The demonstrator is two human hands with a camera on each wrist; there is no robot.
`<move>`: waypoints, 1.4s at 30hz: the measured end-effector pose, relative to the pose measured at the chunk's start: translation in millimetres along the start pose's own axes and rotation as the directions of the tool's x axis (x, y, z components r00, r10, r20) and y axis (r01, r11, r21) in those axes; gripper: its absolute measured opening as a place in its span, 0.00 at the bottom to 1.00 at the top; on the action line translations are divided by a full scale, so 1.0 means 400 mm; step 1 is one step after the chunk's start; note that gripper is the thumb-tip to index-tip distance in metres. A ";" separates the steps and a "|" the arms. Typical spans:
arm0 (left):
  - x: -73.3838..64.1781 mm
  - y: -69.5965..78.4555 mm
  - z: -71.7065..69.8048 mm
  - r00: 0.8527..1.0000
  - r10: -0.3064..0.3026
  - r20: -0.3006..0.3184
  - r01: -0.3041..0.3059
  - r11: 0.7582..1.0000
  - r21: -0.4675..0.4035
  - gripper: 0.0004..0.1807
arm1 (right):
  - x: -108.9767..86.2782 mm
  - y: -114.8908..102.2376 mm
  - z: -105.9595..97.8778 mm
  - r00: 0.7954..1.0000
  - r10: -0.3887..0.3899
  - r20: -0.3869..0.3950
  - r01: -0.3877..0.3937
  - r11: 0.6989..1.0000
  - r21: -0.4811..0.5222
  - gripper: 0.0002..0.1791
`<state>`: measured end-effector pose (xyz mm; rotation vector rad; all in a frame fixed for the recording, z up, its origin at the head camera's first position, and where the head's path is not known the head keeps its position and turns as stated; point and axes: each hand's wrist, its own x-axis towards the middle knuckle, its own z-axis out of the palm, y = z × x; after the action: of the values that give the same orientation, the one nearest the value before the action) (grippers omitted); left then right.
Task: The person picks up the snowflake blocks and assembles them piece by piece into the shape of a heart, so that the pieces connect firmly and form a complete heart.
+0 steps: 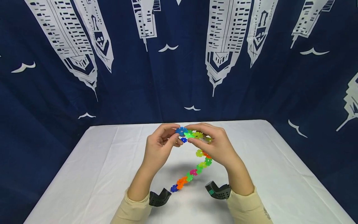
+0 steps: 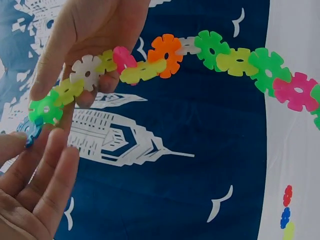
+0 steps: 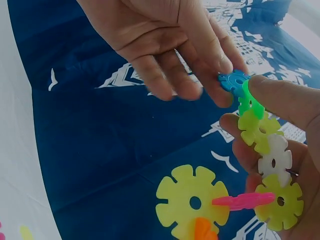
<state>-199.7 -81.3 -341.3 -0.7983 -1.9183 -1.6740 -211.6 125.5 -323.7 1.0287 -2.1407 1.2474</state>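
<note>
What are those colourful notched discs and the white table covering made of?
The notched discs look like smooth, perhaps faintly glossy plastic: even, bright colour, crisp notches, and one pink disc, seen nearly edge-on, looks thin. The white table covering is probably matt cloth, since faint creases run across it, though coated sheeting is possible.

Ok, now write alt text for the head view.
The left hand pinches a blue notched disc, the right hand the green one joined to it. A chain of colourful discs trails below over a white table. Behind hangs a navy cloth printed with upside-down white buildings.
</note>
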 end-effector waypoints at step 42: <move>0.013 -0.488 0.048 0.802 -0.596 0.045 0.394 0.583 0.710 0.19 | -0.015 0.026 -0.067 0.994 0.113 0.002 -0.112 0.988 -0.111 0.22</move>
<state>-338.3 -78.5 -480.3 -0.1844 -2.9039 -0.9495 -215.8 154.5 -320.2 0.8796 -2.2737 1.1614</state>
